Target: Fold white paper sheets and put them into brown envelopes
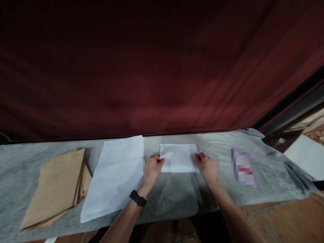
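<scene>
A folded white sheet of paper (179, 157) lies on the grey cloth in front of me, wider than it is deep. My left hand (153, 167), with a dark watch on the wrist, pinches its left edge between thumb and curled fingers. On the opposite side, my right hand (207, 166) grips the right edge in the same way. Just left of my left hand is a stack of large white sheets (115, 175), with a faint crease across the top one.
Brown paper envelopes (57, 184) are piled at the far left. A blurred-out flat item (244, 170) lies to the right. The grey cloth (177, 194) covers a narrow surface against a dark red curtain (157, 84). Tiled floor (286, 219) shows at the lower right.
</scene>
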Demonstrator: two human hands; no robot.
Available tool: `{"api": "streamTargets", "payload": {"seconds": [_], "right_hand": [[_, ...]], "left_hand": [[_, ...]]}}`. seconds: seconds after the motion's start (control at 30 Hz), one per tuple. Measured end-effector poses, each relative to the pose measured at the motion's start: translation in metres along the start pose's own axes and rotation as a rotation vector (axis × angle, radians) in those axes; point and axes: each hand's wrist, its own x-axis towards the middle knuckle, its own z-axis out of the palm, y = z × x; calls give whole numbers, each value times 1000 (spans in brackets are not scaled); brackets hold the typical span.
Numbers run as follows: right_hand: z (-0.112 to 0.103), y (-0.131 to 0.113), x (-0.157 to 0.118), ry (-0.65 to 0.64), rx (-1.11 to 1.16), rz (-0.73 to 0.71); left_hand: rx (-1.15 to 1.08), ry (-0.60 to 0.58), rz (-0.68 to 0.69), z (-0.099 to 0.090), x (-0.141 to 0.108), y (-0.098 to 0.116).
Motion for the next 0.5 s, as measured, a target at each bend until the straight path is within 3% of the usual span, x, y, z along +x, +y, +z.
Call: {"api": "streamTargets", "payload": {"seconds": [0.37,0.5], "right_hand": [[9,-1,4,30,-33,10],[10,-2,0,190,-21,-79]], "left_hand": [[56,8,-13,0,4,0],[77,6,-14,1,6,-1]]}}
